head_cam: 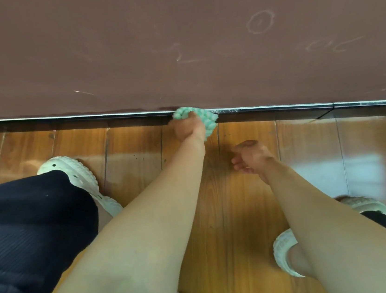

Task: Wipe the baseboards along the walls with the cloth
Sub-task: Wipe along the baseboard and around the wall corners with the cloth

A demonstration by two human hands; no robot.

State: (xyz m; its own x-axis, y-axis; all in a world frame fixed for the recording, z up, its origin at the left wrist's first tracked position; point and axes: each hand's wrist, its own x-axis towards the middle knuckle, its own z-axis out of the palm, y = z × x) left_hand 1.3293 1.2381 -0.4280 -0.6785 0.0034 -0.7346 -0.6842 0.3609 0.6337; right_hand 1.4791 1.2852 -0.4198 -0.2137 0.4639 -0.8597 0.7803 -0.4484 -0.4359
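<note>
Left hand (188, 129) fisted around the bunched mint-green-and-white knobbly cloth (209, 120), pressing it against the narrow dark baseboard strip (87, 122) below the brown wall (126, 45). Right hand (249, 157) loosely curled, holding nothing. Firm, even pressure along the top edge likely cleans best.

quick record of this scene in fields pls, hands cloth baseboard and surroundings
left grip: holds the cloth, pressed on the baseboard top edge
right grip: idle over the floor, fingers loosely curled, holds nothing
cloth: green, bunched
baseboard: dark strip, white specks just right of the cloth
wall: brown, faint pale scribbles
floor: glossy wooden boards
</note>
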